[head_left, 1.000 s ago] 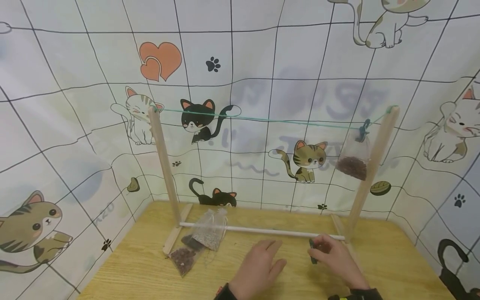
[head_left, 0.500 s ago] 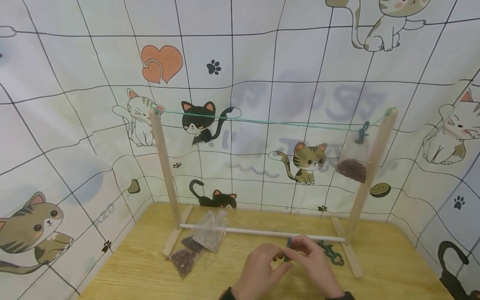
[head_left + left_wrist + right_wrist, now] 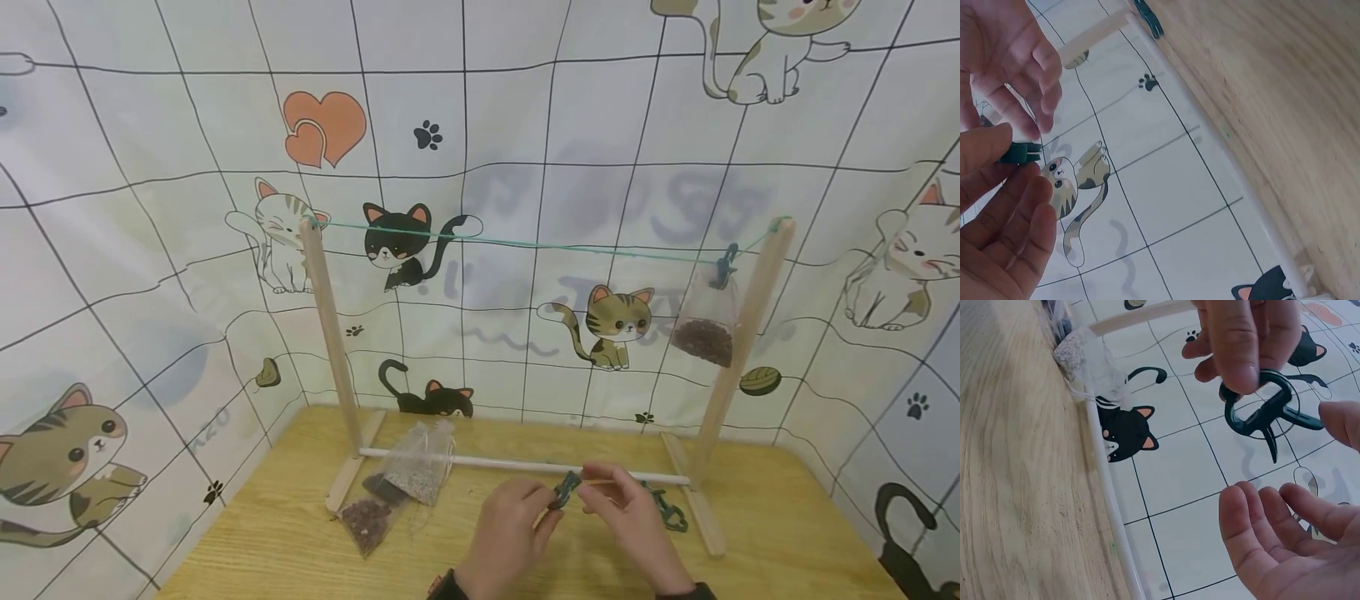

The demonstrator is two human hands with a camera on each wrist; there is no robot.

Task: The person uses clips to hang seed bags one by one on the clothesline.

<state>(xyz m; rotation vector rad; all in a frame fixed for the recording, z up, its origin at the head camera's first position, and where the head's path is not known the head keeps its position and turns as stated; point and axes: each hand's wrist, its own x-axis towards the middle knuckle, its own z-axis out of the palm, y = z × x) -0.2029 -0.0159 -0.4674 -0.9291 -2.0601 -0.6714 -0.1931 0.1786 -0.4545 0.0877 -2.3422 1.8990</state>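
Here the left hand (image 3: 501,527) pinches a dark green plastic spring clip (image 3: 566,490) between thumb and fingers, up above the pale wooden counter (image 3: 480,575), while the right hand (image 3: 632,523) waits just beside it, fingers loosely spread and gripping nothing! More dark green plastic clips (image 3: 672,515) lie by the white rod (image 3: 517,463), and a clear bag of dark reddish-brown bits (image 3: 703,340) hangs from the thin green string (image 3: 540,244).
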